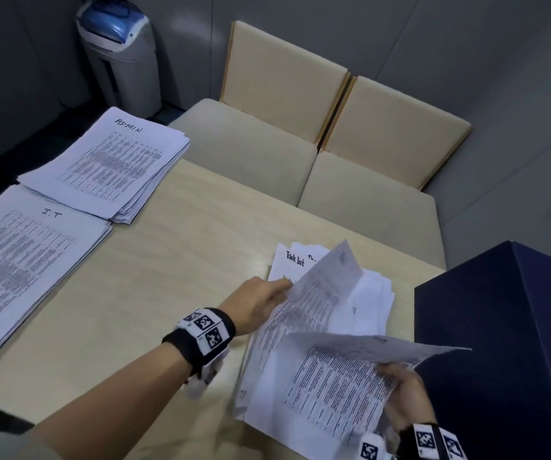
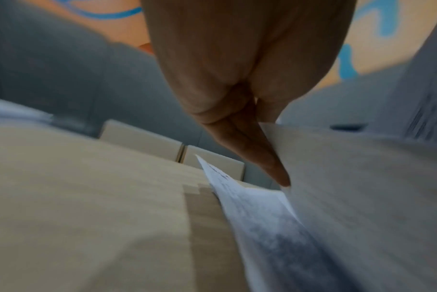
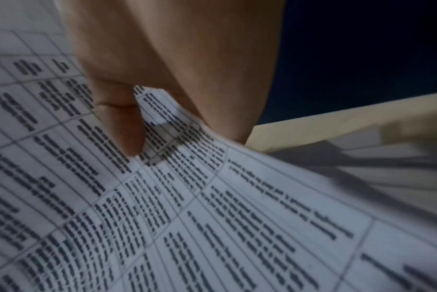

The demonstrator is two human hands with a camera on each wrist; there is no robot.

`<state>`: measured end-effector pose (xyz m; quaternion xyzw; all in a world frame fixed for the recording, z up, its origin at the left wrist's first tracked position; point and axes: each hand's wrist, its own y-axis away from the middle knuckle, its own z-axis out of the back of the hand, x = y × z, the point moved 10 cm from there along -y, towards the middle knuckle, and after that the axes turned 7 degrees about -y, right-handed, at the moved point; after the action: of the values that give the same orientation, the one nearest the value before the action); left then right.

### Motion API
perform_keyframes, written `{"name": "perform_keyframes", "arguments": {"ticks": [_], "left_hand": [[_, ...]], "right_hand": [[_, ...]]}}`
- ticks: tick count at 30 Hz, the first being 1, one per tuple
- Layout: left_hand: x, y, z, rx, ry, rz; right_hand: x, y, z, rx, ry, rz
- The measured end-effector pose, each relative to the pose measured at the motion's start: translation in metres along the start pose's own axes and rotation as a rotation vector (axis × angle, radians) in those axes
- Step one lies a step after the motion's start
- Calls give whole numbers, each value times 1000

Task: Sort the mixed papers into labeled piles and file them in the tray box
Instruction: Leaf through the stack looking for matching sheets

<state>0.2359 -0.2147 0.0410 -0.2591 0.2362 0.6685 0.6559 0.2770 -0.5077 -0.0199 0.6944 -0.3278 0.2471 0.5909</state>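
Papers (image 1: 320,327) in a loose mixed heap are lying on the near right part of the table (image 1: 174,260), just beside a dark blue box (image 1: 506,343) standing at the right edge. One printed sheet (image 1: 337,383) is being pinched at its right edge by the right hand (image 1: 403,396), thumb on the printed face and fingers curled beneath, as is shown in the right wrist view, where the thumb (image 3: 120,120) is pressing on the ruled table of text. A second sheet (image 1: 320,287) is being lifted at its left edge by the left hand (image 1: 261,303); in the left wrist view the fingers (image 2: 260,158) are lying straight and close together against the raised page, and whether a thumb is gripping it from behind cannot be told. Beneath the raised sheet a page headed "Task list" (image 1: 287,263) is being uncovered at the far end of the heap. Two sorted piles are resting well apart from the heap on the left side of the table: a pile marked "ADMIN" (image 1: 108,164) at the far left corner, and a pile marked "I.T" (image 1: 18,260) nearer, its far corner tucked just under the first pile. Two beige chairs (image 1: 334,134) are standing behind the table, and a grey bin with a blue lid (image 1: 121,58) is standing in the far left corner.
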Motion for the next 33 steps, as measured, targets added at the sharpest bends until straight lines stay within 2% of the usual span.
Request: {"name": "perform_keyframes", "arguments": {"ticks": [2,4,7,9,11,13,15,17,18,20,22,24,26,30,31,33], "left_hand": [[-3,5,10,-48,320,26],[-14,8,11,-21,594,64],[-22,5,12,26,832,126],[-14,1,8,27,902,180],[14,-4,3,-64,762,334],[53,-2,1,-153,312,566],[71,-1,-11,-46,-24,682],[71,-8,-26,75,-160,644],[69,-13,-27,92,-215,615],[62,-22,-19,55,-309,554],[51,-31,-11,21,-313,415],[37,-37,-12,30,-202,219],[26,-35,-10,22,4,104],[9,-19,-14,96,767,163],[3,-16,-15,124,866,197],[-5,-15,-21,197,876,313]], "right_hand": [[0,-7,0,-1,12,-4],[9,-13,-4,21,-4,37],[22,-20,-18,111,40,73],[24,-21,-22,152,81,56],[27,-27,-18,160,98,62],[26,-27,-16,162,164,62],[24,-28,-16,143,238,75],[27,-31,-14,105,299,92],[27,-34,-13,97,307,94],[26,-35,-12,77,285,58],[28,-35,-9,45,278,77],[33,-35,-8,21,295,141],[35,-34,-9,-2,340,187],[30,-31,-21,57,275,148],[29,-29,-24,83,253,143],[27,-28,-26,116,184,139]]}}
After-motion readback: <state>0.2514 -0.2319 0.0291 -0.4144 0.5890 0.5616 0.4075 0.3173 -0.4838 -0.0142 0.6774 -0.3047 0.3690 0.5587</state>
